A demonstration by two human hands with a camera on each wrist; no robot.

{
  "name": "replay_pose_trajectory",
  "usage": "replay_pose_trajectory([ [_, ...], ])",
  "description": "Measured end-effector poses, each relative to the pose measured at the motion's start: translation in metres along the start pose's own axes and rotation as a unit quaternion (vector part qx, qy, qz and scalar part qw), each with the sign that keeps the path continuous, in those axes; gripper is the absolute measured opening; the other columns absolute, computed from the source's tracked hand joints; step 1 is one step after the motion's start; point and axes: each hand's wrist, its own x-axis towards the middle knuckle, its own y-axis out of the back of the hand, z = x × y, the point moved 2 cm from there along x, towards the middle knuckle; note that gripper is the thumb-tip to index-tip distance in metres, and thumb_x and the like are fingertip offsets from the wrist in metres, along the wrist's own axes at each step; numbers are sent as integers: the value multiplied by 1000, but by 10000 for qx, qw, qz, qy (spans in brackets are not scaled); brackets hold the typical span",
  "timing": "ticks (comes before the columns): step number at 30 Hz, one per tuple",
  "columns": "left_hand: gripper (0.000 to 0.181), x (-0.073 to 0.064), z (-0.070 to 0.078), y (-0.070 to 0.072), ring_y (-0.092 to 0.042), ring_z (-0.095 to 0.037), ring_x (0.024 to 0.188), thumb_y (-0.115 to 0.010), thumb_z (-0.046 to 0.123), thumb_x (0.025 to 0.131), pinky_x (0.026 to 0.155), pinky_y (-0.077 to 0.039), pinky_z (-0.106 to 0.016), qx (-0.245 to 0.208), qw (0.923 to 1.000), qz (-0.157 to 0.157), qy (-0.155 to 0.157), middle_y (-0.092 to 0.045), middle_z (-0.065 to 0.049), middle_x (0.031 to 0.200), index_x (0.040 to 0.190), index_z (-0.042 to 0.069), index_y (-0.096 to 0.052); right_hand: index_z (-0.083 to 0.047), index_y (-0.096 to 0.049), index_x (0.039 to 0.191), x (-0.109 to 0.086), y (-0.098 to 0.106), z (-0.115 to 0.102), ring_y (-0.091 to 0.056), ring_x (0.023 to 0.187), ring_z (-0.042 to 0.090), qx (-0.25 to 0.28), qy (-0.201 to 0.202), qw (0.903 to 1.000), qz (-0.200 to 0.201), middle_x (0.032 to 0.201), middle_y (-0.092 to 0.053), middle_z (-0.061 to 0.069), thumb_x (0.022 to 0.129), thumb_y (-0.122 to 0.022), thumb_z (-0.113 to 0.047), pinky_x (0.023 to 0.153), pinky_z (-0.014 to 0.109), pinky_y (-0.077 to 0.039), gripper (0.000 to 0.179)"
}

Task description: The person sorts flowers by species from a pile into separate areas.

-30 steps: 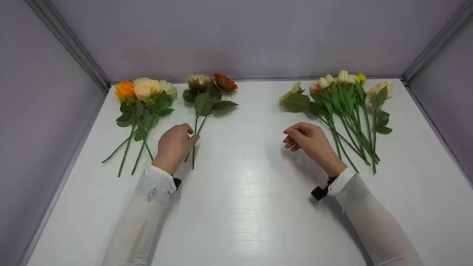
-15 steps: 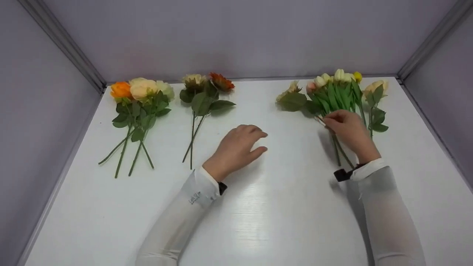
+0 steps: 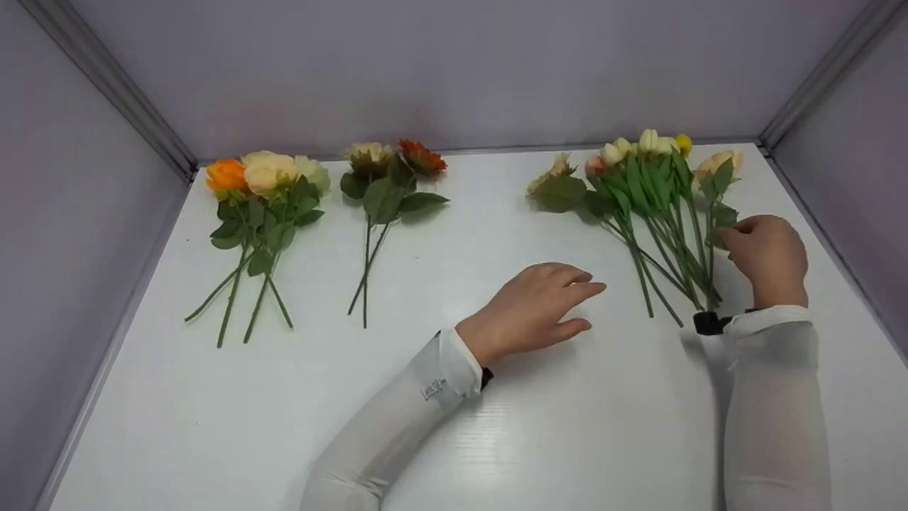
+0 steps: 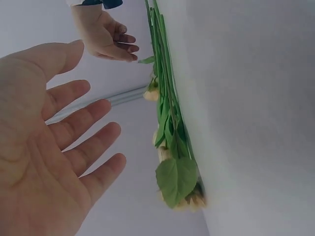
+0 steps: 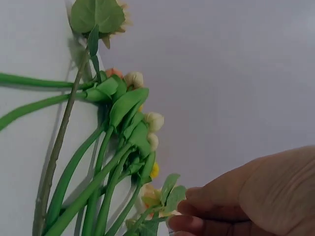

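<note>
My left hand (image 3: 535, 309) hovers over the middle of the table, fingers spread and palm bare in the left wrist view. My right hand (image 3: 772, 255) is at the far right, thumb and forefinger close together right at a leaf of the pale peach rose (image 3: 720, 165); I cannot tell whether they pinch it. Just left of that rose lies a bunch of tulips (image 3: 649, 184), mostly white, with a pink and a yellow head. A cream flower (image 3: 553, 177) with a broad leaf (image 5: 98, 17) lies at the bunch's left side, its stem running under the tulip stems.
On the left lie roses in orange (image 3: 227, 176), peach (image 3: 268, 172) and pale green. Nearer the middle, a cream flower (image 3: 369, 157) and a rust-red flower (image 3: 423, 157) lie with crossed stems. Grey walls (image 3: 454, 71) enclose the white table (image 3: 213, 426) at the back and sides.
My left hand has let go of the crossed stems on the left and swung right over the table. My right hand has moved right, past the tulips to the peach rose. The flowers stay put.
</note>
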Motion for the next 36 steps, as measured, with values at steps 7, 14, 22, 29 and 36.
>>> replay_pose_trajectory([
  [7,53,4,10,-19,-45,-20,140,-59,41,105,118,-29,-33,260,9986,-354,-284,-54,-2,148,153,19,-49,13,-67,117,6,-8,15,-67,77,33,-206,-93,9991,-357,83,-74,14,102,-58,-35,66,44,-50,51],
  [14,49,2,9,-20,-46,-20,139,-58,40,105,118,-29,-33,294,9985,-378,-278,-55,-2,146,150,19,-54,16,-67,115,8,-13,18,-68,73,24,65,-15,9980,-632,78,-74,9,100,-61,-27,82,53,-49,45],
  [22,47,1,6,-21,-45,-19,139,-59,39,105,118,-29,-32,184,9984,-516,-162,-55,-2,147,148,20,-57,12,-69,111,8,-14,21,-63,76,21,227,-155,9971,-716,76,-72,1,101,-58,-27,66,35,-48,41],
  [29,43,0,2,-19,-47,-18,138,-60,38,105,117,-31,-31,-39,9991,-415,-60,-57,-2,144,144,20,-60,12,-64,123,7,-9,15,-65,72,14,550,-217,9970,-502,78,-72,-3,103,-58,-34,69,34,-52,50],
  [36,37,-1,-3,-15,-53,-18,132,-59,34,105,110,-40,-32,-388,9984,-180,357,-61,1,139,139,19,-65,5,-62,130,6,-7,4,-69,77,8,1341,-205,9906,-188,81,-71,-12,102,-60,-42,69,26,-57,55],
])
